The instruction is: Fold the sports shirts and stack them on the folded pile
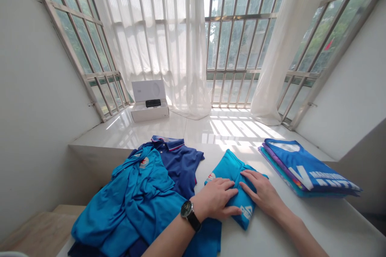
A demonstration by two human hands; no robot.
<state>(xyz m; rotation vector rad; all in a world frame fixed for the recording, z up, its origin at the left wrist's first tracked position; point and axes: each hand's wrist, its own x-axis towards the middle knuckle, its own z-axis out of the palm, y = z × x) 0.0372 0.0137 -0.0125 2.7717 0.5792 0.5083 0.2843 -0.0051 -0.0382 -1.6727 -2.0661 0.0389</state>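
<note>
A turquoise shirt (232,164), folded into a small bundle with white lettering near its lower corner, lies on the white ledge in front of me. My left hand (220,198), a black-strapped watch on its wrist, rests flat over the bundle's left side with the fingers stretched out. On the bundle's right side lies my right hand (262,190), its fingers extended and pressing on the cloth. To the left is a loose heap with a crumpled turquoise shirt (135,192) on top and a navy polo shirt (177,160) partly under it.
A stack of folded shirts (313,168), blue on top, sits at the right. Toward the back left stands an open white box (150,112) with a black object (153,103) in it. White curtains (193,48) and a barred window (238,48) close off the far side of the ledge (199,128).
</note>
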